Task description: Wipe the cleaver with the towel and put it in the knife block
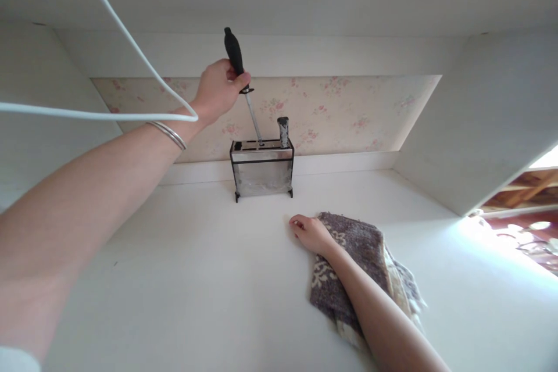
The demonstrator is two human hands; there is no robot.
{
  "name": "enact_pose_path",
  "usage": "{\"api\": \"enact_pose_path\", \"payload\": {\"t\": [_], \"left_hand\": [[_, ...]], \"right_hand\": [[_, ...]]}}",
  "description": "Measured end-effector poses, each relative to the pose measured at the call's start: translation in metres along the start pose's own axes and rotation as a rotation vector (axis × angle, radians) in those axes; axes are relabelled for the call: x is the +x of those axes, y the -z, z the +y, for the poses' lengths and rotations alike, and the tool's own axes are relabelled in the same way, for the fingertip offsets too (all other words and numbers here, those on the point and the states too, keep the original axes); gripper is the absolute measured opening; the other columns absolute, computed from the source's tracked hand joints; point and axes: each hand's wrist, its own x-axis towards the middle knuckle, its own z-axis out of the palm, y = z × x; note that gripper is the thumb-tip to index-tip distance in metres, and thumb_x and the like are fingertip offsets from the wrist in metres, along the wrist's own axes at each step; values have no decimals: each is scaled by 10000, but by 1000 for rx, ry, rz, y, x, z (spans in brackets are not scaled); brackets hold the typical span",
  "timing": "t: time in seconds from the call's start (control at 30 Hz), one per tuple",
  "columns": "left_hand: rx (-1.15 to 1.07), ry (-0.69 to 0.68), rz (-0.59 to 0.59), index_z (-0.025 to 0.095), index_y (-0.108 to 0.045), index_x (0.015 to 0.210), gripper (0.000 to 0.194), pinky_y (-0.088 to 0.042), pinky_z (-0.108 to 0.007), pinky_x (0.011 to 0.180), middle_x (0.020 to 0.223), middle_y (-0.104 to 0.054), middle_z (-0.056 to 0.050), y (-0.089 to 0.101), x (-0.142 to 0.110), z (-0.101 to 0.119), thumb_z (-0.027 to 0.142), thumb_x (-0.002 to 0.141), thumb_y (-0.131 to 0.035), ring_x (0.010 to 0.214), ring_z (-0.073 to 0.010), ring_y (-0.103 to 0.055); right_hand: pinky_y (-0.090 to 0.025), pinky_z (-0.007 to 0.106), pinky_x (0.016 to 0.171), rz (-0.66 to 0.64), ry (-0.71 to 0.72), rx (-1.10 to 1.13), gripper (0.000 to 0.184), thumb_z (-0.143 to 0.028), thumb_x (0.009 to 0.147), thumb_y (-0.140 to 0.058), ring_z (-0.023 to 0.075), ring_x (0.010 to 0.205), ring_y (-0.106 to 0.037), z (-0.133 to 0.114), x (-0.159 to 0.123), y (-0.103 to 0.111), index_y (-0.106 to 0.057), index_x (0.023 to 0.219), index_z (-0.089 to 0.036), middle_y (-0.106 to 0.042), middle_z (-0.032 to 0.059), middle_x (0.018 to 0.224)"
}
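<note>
My left hand [224, 87] is closed round the black handle of a honing steel [253, 113]. The steel's thin rod slants down, and its tip meets a hole in the top of a silver knife block [262, 177] with black edges and feet. A worn, dark-handled knife [283, 131] stands in the block's right end. My right hand [311, 233] rests at the edge of a crumpled grey-brown patterned cloth [353, 238], its fingers curled in with nothing showing in them. My right forearm lies across the cloth.
The block stands on a white countertop [196, 267], near floral wallpaper [349, 116]. A white cabinet [261, 3] hangs overhead, with side panels left and right. A white cable [126, 32] loops in front of my left wrist. A bright opening [523, 226] is at the far right.
</note>
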Motion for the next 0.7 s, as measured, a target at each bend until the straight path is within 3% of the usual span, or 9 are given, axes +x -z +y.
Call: {"api": "enact_pose_path", "payload": {"t": [0.13,0.23,0.43,0.57,0.7], "left_hand": [[90,16,33,82,-612,983,322,-417,-243,765,944,-667,-46,-18,14,0,367,849,-548,803,-92,-567],[123,59,6,115,-631,947,266,-428,-263,755,928,-675,-51,-35,12,-7,346,834,-561,807,-129,-578],[187,156,-283,162,-678,785,239,-442,-306,681,805,-698,-64,-75,-32,-37,392,746,-624,764,-219,-619],[173,186,-312,166,-688,784,305,-433,-308,651,783,-698,-76,-91,-55,-54,450,766,-578,719,-219,-616],[167,192,-302,171,-685,788,329,-429,-300,662,789,-697,-74,-96,-59,-61,483,752,-586,724,-213,-610]], "right_hand": [[-384,221,653,3,-19,7,251,-299,864,-450,156,711,-617,1,1,0,-668,974,-241,-705,25,814],[-382,219,644,11,-27,16,252,-295,861,-450,153,701,-612,3,2,-1,-668,972,-239,-705,22,802],[-386,210,624,24,-20,58,239,-270,849,-456,149,682,-617,9,5,-2,-668,955,-238,-692,-1,703],[-390,215,625,49,-32,64,246,-275,856,-443,153,679,-616,11,6,-3,-672,938,-239,-691,2,705],[-389,214,630,47,-42,56,239,-282,851,-456,156,701,-618,11,7,-4,-672,950,-252,-697,0,724]]}}
